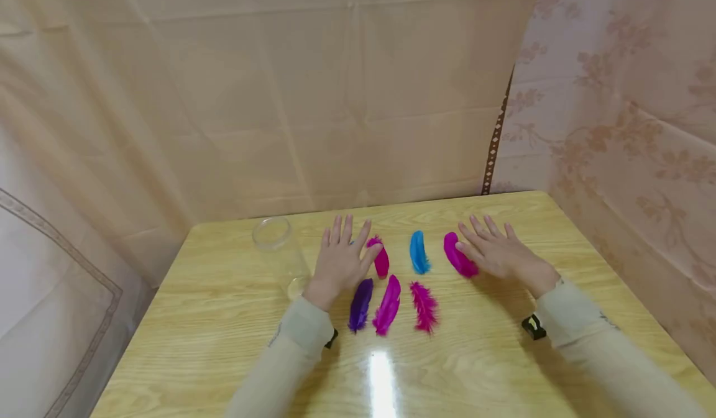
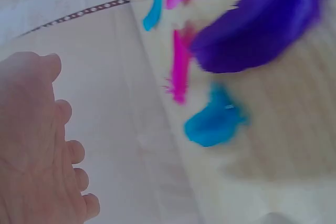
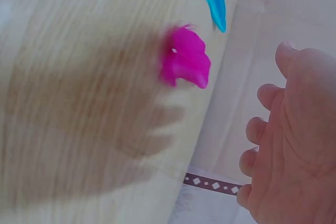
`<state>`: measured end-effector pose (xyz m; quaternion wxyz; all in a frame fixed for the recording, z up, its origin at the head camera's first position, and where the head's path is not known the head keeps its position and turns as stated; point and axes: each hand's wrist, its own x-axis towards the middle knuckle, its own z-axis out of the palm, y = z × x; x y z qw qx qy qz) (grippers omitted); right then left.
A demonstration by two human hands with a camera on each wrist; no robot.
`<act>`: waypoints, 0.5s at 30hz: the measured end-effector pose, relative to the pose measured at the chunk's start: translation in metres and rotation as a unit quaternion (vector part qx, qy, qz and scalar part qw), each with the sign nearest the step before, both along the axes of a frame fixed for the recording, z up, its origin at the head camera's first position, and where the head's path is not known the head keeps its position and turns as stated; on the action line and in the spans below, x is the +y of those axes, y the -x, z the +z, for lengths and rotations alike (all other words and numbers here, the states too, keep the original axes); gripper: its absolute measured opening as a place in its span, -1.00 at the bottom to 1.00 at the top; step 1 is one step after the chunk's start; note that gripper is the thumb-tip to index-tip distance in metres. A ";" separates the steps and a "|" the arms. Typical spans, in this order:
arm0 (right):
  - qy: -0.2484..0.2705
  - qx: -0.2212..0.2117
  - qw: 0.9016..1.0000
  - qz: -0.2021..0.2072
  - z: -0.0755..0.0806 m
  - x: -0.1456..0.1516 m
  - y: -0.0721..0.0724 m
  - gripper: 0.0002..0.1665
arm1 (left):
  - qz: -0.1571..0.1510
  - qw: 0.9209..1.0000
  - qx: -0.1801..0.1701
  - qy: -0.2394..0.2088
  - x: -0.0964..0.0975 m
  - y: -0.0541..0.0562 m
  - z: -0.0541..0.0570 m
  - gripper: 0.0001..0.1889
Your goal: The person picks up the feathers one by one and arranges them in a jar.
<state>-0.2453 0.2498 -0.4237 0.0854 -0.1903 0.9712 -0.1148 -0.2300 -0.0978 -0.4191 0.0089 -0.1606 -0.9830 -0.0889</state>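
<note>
My left hand is spread palm down above the table, its fingers straight and holding nothing. Partly hidden beneath it is a blue feather, which shows in the left wrist view as a blue feather. By its thumb lies a deep pink feather; closer to me are a purple feather, a magenta feather and a fluffy pink feather. A second blue feather lies between the hands. Over at the right, my right hand hovers with fingers extended, thumb overlapping another magenta feather.
A tall clear cylinder container stands left of my left hand. All of it rests on a wooden table, with a beige curtain behind and a floral one at the right. Each wrist carries a small black device.
</note>
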 end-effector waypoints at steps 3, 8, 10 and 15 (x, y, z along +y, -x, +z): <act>-0.011 -0.006 1.000 0.005 0.008 -0.002 0.000 -0.11 | -0.008 1.000 0.017 0.001 0.002 -0.001 0.014 -0.27; -0.031 -0.012 0.999 0.010 0.018 -0.006 0.000 -0.09 | -0.033 0.997 0.052 0.041 0.000 -0.005 0.042 -0.28; -0.037 -0.009 0.999 0.012 0.022 -0.007 0.000 -0.10 | -0.044 0.995 0.069 0.061 -0.002 -0.008 0.055 -0.29; -0.051 0.005 0.998 0.020 0.033 -0.010 -0.002 -0.13 | -0.051 0.992 0.078 0.082 -0.013 -0.018 0.096 -0.28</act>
